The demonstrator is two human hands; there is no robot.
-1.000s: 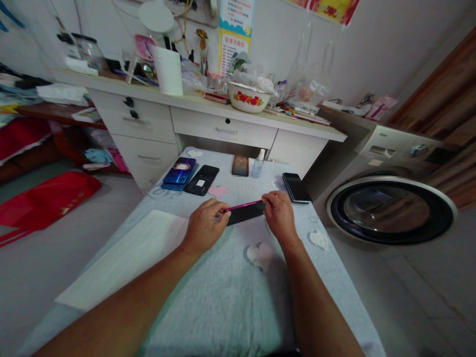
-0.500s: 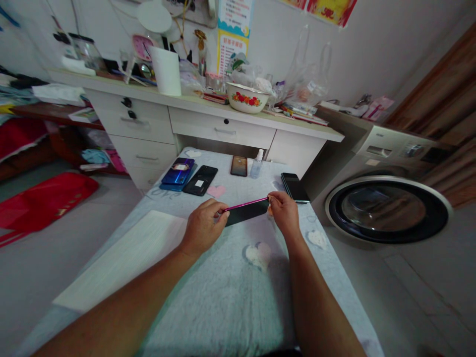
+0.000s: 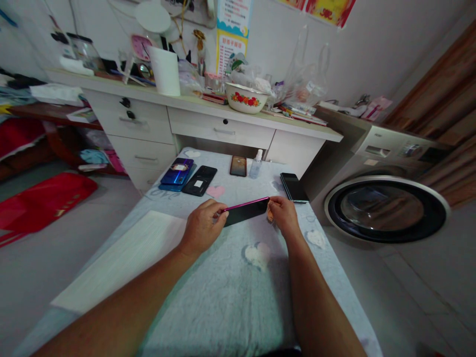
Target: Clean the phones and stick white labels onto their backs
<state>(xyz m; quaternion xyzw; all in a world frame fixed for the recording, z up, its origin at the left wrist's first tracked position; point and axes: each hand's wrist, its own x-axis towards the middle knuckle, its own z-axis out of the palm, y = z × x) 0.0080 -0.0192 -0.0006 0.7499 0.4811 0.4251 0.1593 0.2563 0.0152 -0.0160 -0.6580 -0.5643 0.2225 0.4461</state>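
A smartphone (image 3: pixel 246 212) with a magenta edge and a dark face is held above the cloth-covered table (image 3: pixel 230 287), tilted, long side across. My left hand (image 3: pixel 204 223) pinches its left end between thumb and fingers. At the other end, my right hand (image 3: pixel 283 214) grips the corner; its fingertips are partly hidden. Beyond my left hand lie a black phone (image 3: pixel 200 180) with a white label and blue phones (image 3: pixel 177 171) stacked together. A brown phone or case (image 3: pixel 238 166) lies beside a clear spray bottle (image 3: pixel 256 166). Dark phones (image 3: pixel 294 187) rest past my right hand.
A pale flat board or sheet (image 3: pixel 122 260) lies on the table's left side. Behind stands a white desk (image 3: pixel 223 121) with drawers, carrying a flowered bowl (image 3: pixel 246 98) and a paper roll (image 3: pixel 165 72). A washing machine (image 3: pixel 386 208) stands at the right.
My right hand has shifted slightly at the phone's right end, its fingers a little lower. The phone stays in both hands, nearly still. The whole view has drifted very slightly.
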